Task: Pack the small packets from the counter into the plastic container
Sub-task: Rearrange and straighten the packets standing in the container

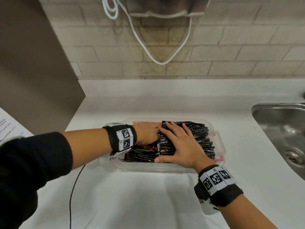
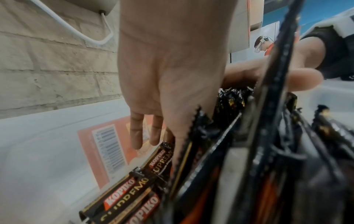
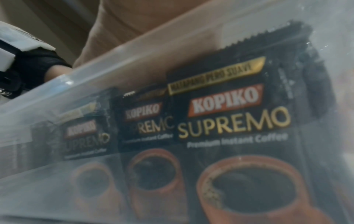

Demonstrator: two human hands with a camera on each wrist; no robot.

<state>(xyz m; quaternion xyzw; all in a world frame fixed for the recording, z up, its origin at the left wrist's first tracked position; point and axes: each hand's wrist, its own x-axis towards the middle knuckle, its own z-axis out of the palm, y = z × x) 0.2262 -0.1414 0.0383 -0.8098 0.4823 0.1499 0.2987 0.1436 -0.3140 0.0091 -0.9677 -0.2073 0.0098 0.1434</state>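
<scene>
Hands: two are seen, a left hand (image 1: 146, 135) and a right hand (image 1: 179, 144).
Plastic container (image 1: 156, 167): one is seen on the counter (image 1: 148, 195).
Packets (image 1: 200, 136): dozens are packed on edge; an exact count cannot be made.
Sink (image 1: 280, 129): one is seen.
Wrist bands: two are worn, one on each wrist.
White cord (image 1: 148, 52): one is seen against the wall.

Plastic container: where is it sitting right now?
In the head view the plastic container sits on the white counter, centre frame, left of the steel sink, with both hands over the packets inside it.
</scene>
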